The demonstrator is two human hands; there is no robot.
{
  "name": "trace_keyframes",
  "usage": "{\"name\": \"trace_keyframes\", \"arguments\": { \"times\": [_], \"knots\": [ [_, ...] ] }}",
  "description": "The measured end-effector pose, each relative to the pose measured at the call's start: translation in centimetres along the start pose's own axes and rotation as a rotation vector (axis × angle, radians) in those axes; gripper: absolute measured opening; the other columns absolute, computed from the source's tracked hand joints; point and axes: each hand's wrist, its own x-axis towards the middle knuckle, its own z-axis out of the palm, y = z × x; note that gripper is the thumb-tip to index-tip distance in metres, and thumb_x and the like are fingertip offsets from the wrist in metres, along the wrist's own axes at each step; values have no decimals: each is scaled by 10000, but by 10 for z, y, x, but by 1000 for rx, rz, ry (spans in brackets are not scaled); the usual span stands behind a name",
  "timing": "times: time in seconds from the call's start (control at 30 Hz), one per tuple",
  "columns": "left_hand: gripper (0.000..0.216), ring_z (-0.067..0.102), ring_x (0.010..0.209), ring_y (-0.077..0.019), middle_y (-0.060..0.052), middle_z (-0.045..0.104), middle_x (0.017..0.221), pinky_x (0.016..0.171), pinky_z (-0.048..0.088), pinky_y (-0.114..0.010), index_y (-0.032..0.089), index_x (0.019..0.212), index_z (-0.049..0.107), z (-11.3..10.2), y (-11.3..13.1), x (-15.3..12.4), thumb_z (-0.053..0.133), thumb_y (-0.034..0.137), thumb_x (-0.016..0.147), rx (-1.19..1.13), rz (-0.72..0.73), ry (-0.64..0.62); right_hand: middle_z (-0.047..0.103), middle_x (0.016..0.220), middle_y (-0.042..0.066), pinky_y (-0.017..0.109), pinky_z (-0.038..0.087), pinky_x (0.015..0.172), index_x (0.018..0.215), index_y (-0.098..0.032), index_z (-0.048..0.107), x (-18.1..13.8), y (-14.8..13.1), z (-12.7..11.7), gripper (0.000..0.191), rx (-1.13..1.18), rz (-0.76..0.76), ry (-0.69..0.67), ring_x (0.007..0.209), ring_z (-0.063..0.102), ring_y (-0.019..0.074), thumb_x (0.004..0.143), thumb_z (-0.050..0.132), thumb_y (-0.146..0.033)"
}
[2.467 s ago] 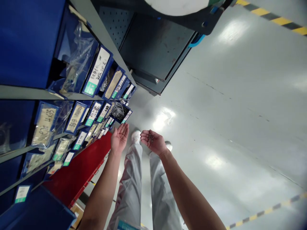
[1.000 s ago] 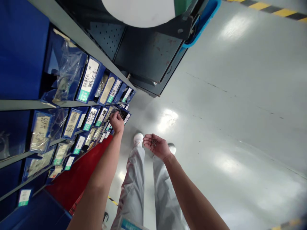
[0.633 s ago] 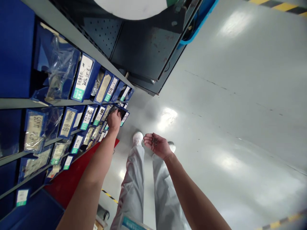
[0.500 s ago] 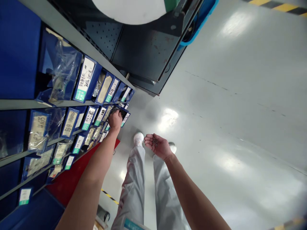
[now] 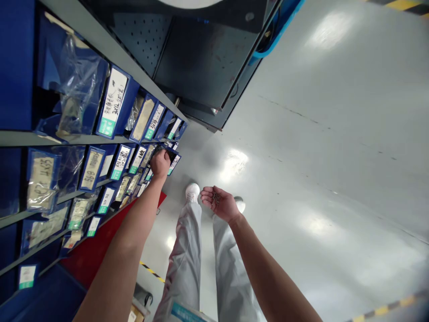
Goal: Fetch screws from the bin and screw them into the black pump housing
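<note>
My left hand (image 5: 160,163) reaches into a small blue parts bin (image 5: 176,157) on the shelf. Its fingers are curled in at the bin's opening, and the fingertips and whatever they touch are hidden. The bin's front carries a white and green label and it holds dark contents. My right hand (image 5: 224,206) is palm up and cupped over the floor, between my shoes. Several small metal screws (image 5: 216,198) lie in its palm.
Rows of labelled blue bins (image 5: 114,100) fill the shelving on the left, some with clear plastic bags. A dark metal cabinet (image 5: 201,62) stands ahead, a light blue container (image 5: 278,38) beside it. A red panel (image 5: 97,241) lies below the bins.
The view has shifted slightly, so the shelves sit a little further left. My left hand stays at the same bin, and my right hand still cups the screws.
</note>
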Motion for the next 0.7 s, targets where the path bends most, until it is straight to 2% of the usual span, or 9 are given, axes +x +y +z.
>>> {"name": "trace_keyframes", "arguments": {
  "times": [0.17,0.33,0.43,0.57,0.63,0.7],
  "knots": [
    [231,689,945,-299,-136,743,997,838,476,-384,146,1013,726,1,4,0,503,177,962,-38,-33,52,757,1037,158,298,646,774,1036,-61,764,3,6,0,491,-2,11,-2,874,747,209,1091,319,-263],
    [202,683,918,-208,-91,742,952,868,509,-308,161,963,717,13,-4,-13,515,167,956,-311,-32,223,752,1057,168,304,646,791,1046,-54,762,6,6,2,488,-1,13,-24,902,747,222,1087,322,-264],
    [205,698,879,-187,-91,753,938,853,553,-300,139,1005,735,19,-6,-19,554,214,946,-528,-174,284,747,1068,176,314,646,804,1050,-52,760,7,5,1,464,-4,8,-44,917,745,231,1078,351,-268],
    [286,704,773,-183,-115,754,972,602,577,-270,105,1099,715,21,-4,-19,556,277,935,-810,-485,196,746,1073,171,309,644,803,1056,-66,758,7,5,-2,427,-6,-4,-50,905,740,216,1070,386,-274],
    [309,690,710,-164,-123,750,1006,525,558,-248,99,1126,696,21,-3,-17,543,287,935,-903,-559,153,746,1071,169,304,643,800,1055,-64,759,7,6,-1,439,-2,-3,-50,899,739,211,1075,374,-275],
    [304,672,675,-148,-125,745,1007,524,563,-244,97,1123,674,21,-4,-16,525,288,941,-909,-557,134,748,1061,168,301,644,795,1049,-56,762,6,6,0,466,2,6,-45,896,742,213,1081,349,-269]
  ]
}}
